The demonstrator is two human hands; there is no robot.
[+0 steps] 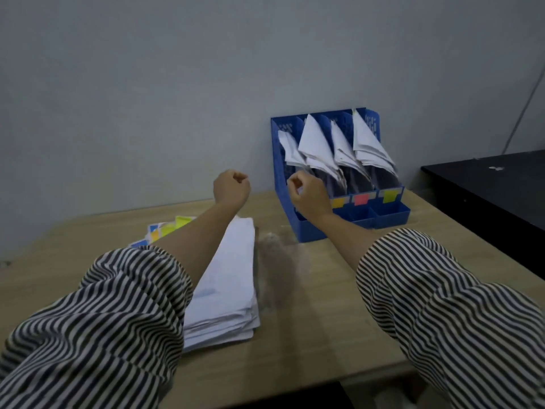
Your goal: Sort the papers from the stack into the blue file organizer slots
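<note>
left hand (231, 187): hanging in the air past the far end of the stack, fingers curled into a loose fist — nothing in it as far as I'm seeing.
right hand (309, 193): hovering right in front of the organizer's leftmost slot, fingers curled in too. There's a whitish speck by the fingertips, but whether it's pinching a paper corner I can't tell.
stack of papers (227, 284): lying flat on the wooden desk (318, 335) under the left forearm, still pretty thick, so I'm guessing plenty is waiting to be sorted.
blue file organizer (339, 172): standing against the wall at the back of the desk, all four slots already holding sheets that are leaning forward.
colour tabs (361, 199): sticking on the front lip — probably marking which slot is which.
sticky notes (168, 230): peeking out just beside the stack's far left corner.
</note>
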